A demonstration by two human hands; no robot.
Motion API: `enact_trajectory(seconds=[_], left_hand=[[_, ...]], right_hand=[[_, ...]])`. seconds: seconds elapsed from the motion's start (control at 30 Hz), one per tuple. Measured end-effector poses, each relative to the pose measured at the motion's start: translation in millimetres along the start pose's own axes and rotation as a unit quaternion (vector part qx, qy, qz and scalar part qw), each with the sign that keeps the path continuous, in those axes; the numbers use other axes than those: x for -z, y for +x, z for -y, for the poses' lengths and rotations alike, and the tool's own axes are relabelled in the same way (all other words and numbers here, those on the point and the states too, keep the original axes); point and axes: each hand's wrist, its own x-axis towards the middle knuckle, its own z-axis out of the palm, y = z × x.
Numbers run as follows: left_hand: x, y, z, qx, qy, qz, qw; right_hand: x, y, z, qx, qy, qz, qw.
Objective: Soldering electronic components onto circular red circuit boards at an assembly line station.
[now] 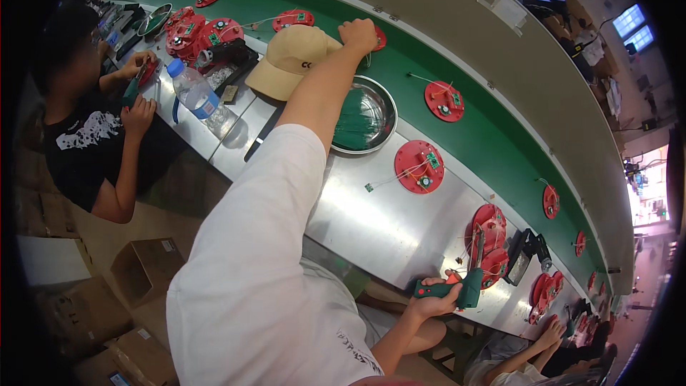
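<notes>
My left arm reaches far across the bench to the green belt. There my left hand (359, 34) is closed at the edge of a red round part (379, 38); its fingertips are partly hidden. Low on the right, my right hand (433, 303) grips a dark green power tool (468, 292) with a red trigger and a long thin tip pointing up. Beside that tip sits a pile of red round parts (487, 232). Another red disc (419, 166) with a small green board and wires lies on the steel bench, nearer the middle.
A steel bowl (391, 111) of thin green pieces stands under my left forearm, beside a beige cap (289, 61). Farther left are a water bottle (196, 96) and a seated person (89, 125). More red discs ride the green belt (493, 136). Another person's hands (549, 334) work at lower right.
</notes>
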Motion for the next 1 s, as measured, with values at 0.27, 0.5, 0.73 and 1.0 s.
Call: enact_trajectory(seconds=[0.27, 0.5, 0.73, 1.0], left_hand=[[3.4, 5.9, -3.4, 0.052, -0.186, 0.034, 0.981], [-1.5, -4.4, -19.1, 0.048, -0.169, 0.040, 0.984], [-12.1, -5.3, -41.7, 0.043, -0.017, -0.088, 0.995], [-15.8, -12.0, -29.4, -0.080, -0.083, -0.037, 0.993]], right_hand=[[2.8, -0.5, -1.2, 0.007, 0.007, -0.005, 1.000], [4.3, -1.2, -6.4, 0.008, 0.012, -0.025, 1.000], [4.4, 6.5, -7.2, -0.007, 0.030, -0.006, 1.000], [-3.0, 3.5, -8.4, 0.022, 0.046, -0.038, 0.998]])
